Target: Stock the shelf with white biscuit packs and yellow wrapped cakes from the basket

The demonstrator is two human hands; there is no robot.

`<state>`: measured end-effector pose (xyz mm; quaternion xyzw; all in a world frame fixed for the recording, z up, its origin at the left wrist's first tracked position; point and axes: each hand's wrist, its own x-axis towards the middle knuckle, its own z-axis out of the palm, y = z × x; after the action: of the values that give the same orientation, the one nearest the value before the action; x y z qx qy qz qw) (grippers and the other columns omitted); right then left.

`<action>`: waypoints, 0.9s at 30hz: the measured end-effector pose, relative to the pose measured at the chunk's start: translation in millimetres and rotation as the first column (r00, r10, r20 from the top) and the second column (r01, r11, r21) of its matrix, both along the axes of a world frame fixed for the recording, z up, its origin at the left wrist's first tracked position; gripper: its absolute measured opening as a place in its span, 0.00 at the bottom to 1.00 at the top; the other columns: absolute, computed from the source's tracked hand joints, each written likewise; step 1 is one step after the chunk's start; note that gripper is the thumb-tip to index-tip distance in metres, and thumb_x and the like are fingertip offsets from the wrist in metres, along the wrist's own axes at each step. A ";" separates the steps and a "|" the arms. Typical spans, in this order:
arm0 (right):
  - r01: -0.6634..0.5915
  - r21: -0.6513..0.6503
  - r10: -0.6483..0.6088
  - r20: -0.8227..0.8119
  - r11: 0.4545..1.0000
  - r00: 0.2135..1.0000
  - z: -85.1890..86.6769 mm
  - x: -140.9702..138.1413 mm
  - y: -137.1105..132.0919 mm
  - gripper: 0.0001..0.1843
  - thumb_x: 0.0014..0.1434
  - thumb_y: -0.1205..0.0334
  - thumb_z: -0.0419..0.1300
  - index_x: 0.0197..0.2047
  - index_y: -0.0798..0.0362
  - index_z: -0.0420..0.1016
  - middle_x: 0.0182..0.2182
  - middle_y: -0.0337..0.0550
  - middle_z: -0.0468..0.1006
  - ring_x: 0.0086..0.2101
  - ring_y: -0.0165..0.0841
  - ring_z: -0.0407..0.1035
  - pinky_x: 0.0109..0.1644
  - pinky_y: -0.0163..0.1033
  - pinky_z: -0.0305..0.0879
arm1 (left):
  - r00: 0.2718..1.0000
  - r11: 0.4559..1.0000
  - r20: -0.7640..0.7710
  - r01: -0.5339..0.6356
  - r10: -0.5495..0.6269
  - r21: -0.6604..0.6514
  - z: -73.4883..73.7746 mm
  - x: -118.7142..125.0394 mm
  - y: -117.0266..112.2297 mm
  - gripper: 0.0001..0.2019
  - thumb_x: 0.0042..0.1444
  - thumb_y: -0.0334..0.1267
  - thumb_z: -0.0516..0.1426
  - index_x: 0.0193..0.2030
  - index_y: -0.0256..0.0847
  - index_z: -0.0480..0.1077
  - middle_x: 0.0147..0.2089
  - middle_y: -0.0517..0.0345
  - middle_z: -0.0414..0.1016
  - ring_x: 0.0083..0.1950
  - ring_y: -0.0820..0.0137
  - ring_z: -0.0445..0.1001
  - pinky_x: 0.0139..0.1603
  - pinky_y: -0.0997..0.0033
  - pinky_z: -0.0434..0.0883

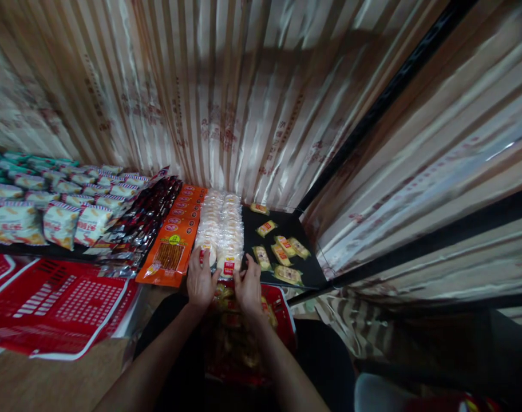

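Note:
Two rows of white rice cracker packets [222, 223] in clear wrap stand on a black shelf, with red labels on the front ones. My left hand [202, 281] closes its fingers on the front packet of the left row, thumb turned inward. My right hand [249, 285] pinches at the lower right corner of the right row's front packet, fingers bent. Below my wrists, between my knees, sits a red bag [289, 320] holding several yellowish packets, partly hidden by my forearms.
Left of the rows lie orange snack packs [169, 252], dark shiny packets [147, 223] and white-and-blue bags [59, 223]. Several small yellow packets [263, 257] are scattered on the black shelf [312, 269] at right. A red printed sheet [67, 303] hangs left; black posts and striped curtain surround the shelf.

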<state>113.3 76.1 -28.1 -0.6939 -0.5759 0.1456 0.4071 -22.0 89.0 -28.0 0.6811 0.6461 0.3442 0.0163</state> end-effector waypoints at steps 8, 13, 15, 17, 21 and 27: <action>-0.106 0.045 0.096 0.178 0.993 0.979 -9.4 -9.9 -1.7 0.22 0.56 0.63 0.53 0.54 0.47 0.65 0.47 0.49 0.60 0.36 0.33 0.67 0.36 0.38 0.71 | 0.999 0.999 0.010 0.033 -0.034 0.030 -7.6 -4.0 2.6 0.27 0.54 0.44 0.54 0.58 0.35 0.57 0.61 0.38 0.55 0.63 0.52 0.54 0.58 0.50 0.60; -0.065 0.076 0.057 0.108 0.995 0.993 -11.3 -9.1 1.2 0.21 0.54 0.64 0.54 0.53 0.47 0.66 0.44 0.47 0.61 0.36 0.33 0.67 0.37 0.38 0.71 | 0.998 0.997 0.043 0.036 -0.039 0.072 -14.1 -3.9 3.4 0.27 0.54 0.46 0.54 0.59 0.36 0.57 0.61 0.38 0.55 0.63 0.52 0.54 0.58 0.50 0.60; -0.050 0.075 0.043 0.098 0.996 0.994 -8.7 -10.2 0.9 0.21 0.54 0.64 0.54 0.52 0.48 0.66 0.44 0.47 0.61 0.36 0.33 0.67 0.37 0.39 0.70 | 0.998 0.995 0.053 0.038 -0.043 0.092 -15.5 -3.2 2.8 0.26 0.55 0.46 0.54 0.58 0.36 0.57 0.61 0.38 0.55 0.63 0.52 0.53 0.58 0.50 0.60; -0.043 0.071 0.036 0.095 0.997 0.995 -5.5 -11.7 0.9 0.21 0.54 0.63 0.54 0.52 0.48 0.66 0.45 0.47 0.60 0.37 0.33 0.67 0.38 0.39 0.70 | 0.998 0.994 0.051 0.040 -0.045 0.105 -16.4 -2.8 2.1 0.25 0.56 0.46 0.53 0.58 0.35 0.58 0.61 0.37 0.55 0.64 0.52 0.53 0.59 0.49 0.60; -0.026 0.070 0.018 0.104 0.997 0.994 -0.6 -14.3 2.9 0.21 0.55 0.64 0.54 0.53 0.48 0.65 0.45 0.48 0.60 0.38 0.34 0.67 0.39 0.40 0.69 | 0.998 0.993 0.030 0.047 -0.050 0.108 -18.3 -3.3 1.7 0.24 0.57 0.43 0.52 0.57 0.34 0.58 0.61 0.37 0.54 0.64 0.52 0.52 0.59 0.49 0.59; -0.016 0.077 0.004 0.154 0.997 0.988 -1.0 -15.6 8.1 0.20 0.54 0.64 0.54 0.52 0.50 0.65 0.46 0.49 0.61 0.40 0.36 0.67 0.42 0.42 0.69 | 0.997 0.991 0.044 0.057 -0.063 0.120 -24.7 -5.0 3.7 0.23 0.56 0.39 0.52 0.58 0.36 0.57 0.62 0.39 0.54 0.64 0.53 0.53 0.59 0.49 0.60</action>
<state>97.7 84.2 -29.1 -0.6837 -0.6141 0.0711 0.3878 -27.0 92.7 -52.7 0.6916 0.6031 0.3975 0.0015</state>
